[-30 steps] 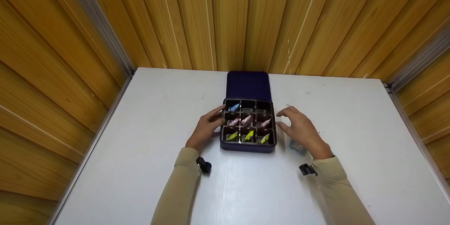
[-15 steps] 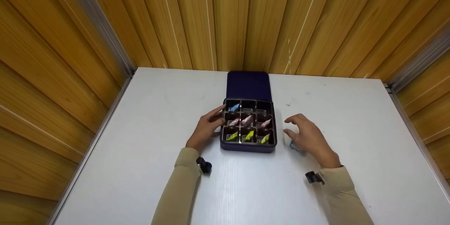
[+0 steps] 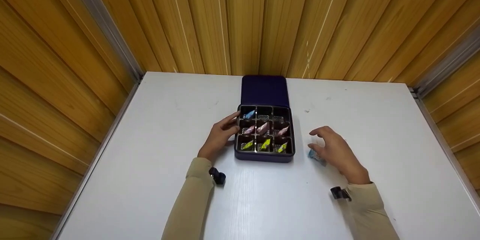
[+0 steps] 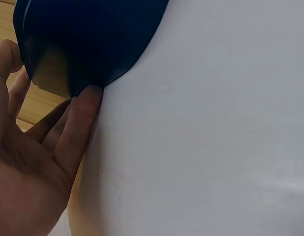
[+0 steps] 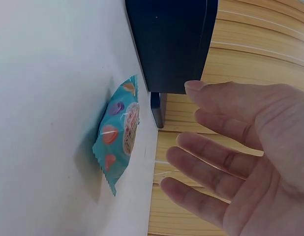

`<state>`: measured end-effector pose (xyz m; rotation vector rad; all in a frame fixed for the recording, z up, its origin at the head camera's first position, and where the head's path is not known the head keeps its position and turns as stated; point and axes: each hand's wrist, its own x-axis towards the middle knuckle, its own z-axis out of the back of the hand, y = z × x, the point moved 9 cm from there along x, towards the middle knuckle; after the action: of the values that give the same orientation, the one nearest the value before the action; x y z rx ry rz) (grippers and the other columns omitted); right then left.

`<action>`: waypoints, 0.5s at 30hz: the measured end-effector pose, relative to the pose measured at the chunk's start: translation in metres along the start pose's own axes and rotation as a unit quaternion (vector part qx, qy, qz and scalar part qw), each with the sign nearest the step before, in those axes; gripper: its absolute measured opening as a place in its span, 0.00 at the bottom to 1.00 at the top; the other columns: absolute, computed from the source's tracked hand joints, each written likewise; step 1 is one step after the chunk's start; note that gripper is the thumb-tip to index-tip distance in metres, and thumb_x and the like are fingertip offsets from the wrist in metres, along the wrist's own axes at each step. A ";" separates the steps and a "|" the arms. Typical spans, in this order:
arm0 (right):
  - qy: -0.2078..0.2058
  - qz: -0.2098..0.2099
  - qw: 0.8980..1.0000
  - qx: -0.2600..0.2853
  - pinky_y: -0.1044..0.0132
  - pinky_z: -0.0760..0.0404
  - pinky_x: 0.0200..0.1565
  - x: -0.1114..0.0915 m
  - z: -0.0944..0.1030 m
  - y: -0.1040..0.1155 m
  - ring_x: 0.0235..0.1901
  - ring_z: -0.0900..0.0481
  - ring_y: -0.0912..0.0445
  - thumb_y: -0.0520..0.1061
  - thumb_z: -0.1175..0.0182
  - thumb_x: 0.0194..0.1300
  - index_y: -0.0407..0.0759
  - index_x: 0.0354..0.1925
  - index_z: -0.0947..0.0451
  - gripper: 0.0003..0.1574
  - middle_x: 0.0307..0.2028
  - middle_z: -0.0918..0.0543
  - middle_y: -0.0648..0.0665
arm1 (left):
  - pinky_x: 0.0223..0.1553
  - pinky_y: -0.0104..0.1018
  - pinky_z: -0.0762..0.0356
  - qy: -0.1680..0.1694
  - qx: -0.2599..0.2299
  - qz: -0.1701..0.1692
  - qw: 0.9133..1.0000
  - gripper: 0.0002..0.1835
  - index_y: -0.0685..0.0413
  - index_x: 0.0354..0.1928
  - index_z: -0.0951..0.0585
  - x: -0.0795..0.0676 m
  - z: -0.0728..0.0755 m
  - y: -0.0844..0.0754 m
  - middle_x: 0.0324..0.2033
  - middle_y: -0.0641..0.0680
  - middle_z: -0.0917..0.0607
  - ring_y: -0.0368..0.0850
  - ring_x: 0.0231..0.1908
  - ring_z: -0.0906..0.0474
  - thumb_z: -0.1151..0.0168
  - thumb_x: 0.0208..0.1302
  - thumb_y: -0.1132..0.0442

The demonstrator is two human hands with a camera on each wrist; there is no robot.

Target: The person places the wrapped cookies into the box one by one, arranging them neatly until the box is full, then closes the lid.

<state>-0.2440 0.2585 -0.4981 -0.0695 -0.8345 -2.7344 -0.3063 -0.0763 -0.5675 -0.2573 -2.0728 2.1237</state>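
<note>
A dark blue box (image 3: 264, 157) with a divided black tray sits mid-table. Its compartments hold small wrapped packets: a blue packet (image 3: 249, 114) at the back left, pink ones (image 3: 263, 128) across the middle row and yellow ones (image 3: 266, 144) across the front. My left hand (image 3: 218, 138) touches the box's left wall with thumb and fingertips, fingers fairly straight. To the right of the box, my right hand (image 3: 335, 152) hovers with fingers apart and nothing between them. Beside it a teal snack packet (image 5: 117, 135) with orange and purple spots lies on the table, partly covered by the hand in the head view.
The box's blue lid (image 3: 264, 90) lies flat behind it, toward the back wall. The white table (image 3: 180, 120) is enclosed by wood-look panels (image 3: 243, 22) at the back and sides. Two back compartments of the tray (image 3: 273, 114) hold no packet.
My right hand has drawn away from the box's right side, moving right and toward me to the teal packet. The left hand and the box stay where they were.
</note>
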 end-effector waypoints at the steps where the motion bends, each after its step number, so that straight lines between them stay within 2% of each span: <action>1: 0.002 0.000 1.000 -0.002 0.37 0.19 0.55 -0.001 0.000 -0.001 0.56 0.19 0.33 0.36 0.27 0.67 0.31 0.57 0.19 0.22 0.55 0.19 0.32 | 0.47 0.55 0.12 0.000 0.001 0.001 1.000 0.31 0.44 0.77 0.26 0.000 0.000 0.000 0.66 0.61 0.19 0.56 0.59 0.19 0.37 0.74 0.66; 11: 0.057 -0.026 0.998 0.002 0.38 0.21 0.60 -0.009 -0.011 -0.012 0.61 0.21 0.33 0.38 0.24 0.65 0.31 0.60 0.20 0.28 0.58 0.19 0.33 | 0.49 0.55 0.13 0.002 -0.011 0.016 1.000 0.32 0.39 0.78 0.26 0.001 0.000 0.003 0.68 0.60 0.21 0.57 0.61 0.19 0.37 0.74 0.66; 15: 0.075 -0.036 0.997 0.001 0.39 0.20 0.57 -0.010 -0.014 -0.015 0.57 0.19 0.36 0.38 0.23 0.63 0.32 0.60 0.20 0.30 0.57 0.19 0.34 | 0.49 0.54 0.13 0.001 -0.009 0.018 1.000 0.32 0.39 0.78 0.26 0.000 0.000 0.003 0.68 0.59 0.20 0.56 0.60 0.19 0.37 0.74 0.66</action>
<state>-0.2381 0.2649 -0.5191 0.1681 -0.8121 -2.7645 -0.3068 -0.0766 -0.5701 -0.3017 -2.1026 2.1241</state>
